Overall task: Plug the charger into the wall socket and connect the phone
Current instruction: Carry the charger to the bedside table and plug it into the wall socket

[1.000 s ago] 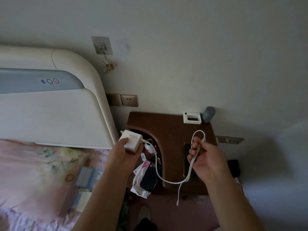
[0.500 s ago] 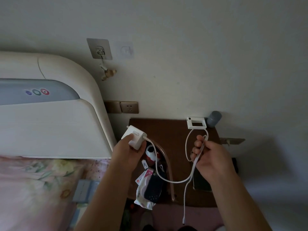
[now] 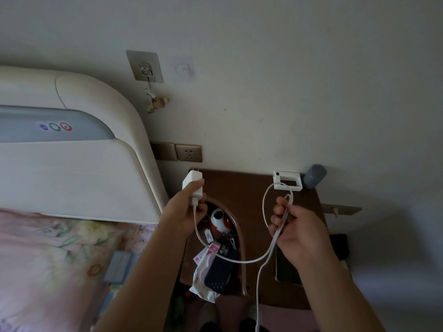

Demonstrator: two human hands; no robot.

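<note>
My left hand (image 3: 184,212) grips a white charger block (image 3: 193,185), its prongs pointing up toward the gold wall socket (image 3: 188,153) a short way above it. A white cable (image 3: 230,258) runs from the block in a sagging loop to my right hand (image 3: 296,232), which is closed on it; the free end hangs down past the nightstand's front. A dark phone (image 3: 286,267) lies flat on the brown nightstand (image 3: 242,190), partly hidden under my right hand.
A cream headboard (image 3: 79,168) stands left of the socket, with floral bedding (image 3: 48,259) below. On the nightstand sit a white frame-like gadget (image 3: 287,180) and a grey cylinder (image 3: 314,176). Its open recess holds a red-white object (image 3: 219,220), packets and a dark blue case (image 3: 220,269). A wall hook (image 3: 145,67) hangs above.
My left hand has turned the charger so its prongs point up at the socket and raised it slightly. The cable loop in my right hand has widened.
</note>
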